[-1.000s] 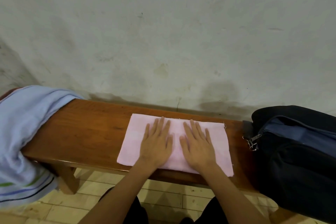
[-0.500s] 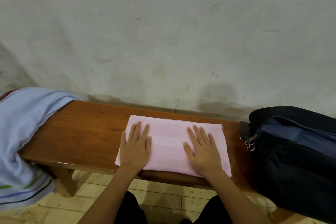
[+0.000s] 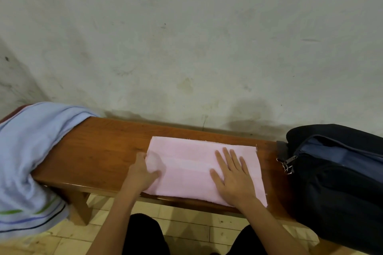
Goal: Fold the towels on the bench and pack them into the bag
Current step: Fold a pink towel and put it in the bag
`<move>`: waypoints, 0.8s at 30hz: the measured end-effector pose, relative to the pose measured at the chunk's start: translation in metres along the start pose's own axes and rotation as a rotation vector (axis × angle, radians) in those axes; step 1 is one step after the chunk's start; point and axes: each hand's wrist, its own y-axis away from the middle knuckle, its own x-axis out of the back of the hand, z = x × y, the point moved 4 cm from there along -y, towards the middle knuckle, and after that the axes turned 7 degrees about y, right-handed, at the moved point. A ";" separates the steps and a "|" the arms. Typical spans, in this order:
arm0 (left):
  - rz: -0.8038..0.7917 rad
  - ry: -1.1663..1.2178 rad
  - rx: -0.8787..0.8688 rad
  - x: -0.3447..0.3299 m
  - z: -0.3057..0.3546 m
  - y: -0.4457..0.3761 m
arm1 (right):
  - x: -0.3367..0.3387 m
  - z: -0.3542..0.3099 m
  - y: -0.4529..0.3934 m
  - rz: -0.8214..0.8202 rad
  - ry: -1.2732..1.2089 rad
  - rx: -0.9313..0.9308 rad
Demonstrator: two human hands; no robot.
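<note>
The folded pink terry towel [image 3: 199,166] lies lengthwise along the wooden desk [image 3: 99,151] — left grip [image 3: 143,172] pinching its left end, right grip [image 3: 233,178] flat, fingers apart, on its right half.

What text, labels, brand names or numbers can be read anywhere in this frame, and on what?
None can be read.
Pink towel: plain, no print or tag showing.
Blue towel: only coloured stripes near its hem, no lettering.
Bag: no logo or label visible; the zipper pull is too small to show any marking.
Wall: stains and cracks only.
</note>
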 end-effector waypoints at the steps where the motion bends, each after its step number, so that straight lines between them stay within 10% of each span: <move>1: -0.014 0.095 -0.017 0.003 0.000 -0.002 | 0.000 -0.001 0.001 0.002 -0.001 0.000; 24: -0.205 0.778 -0.154 0.049 0.018 0.004 | 0.014 -0.043 -0.015 -0.186 -0.036 0.103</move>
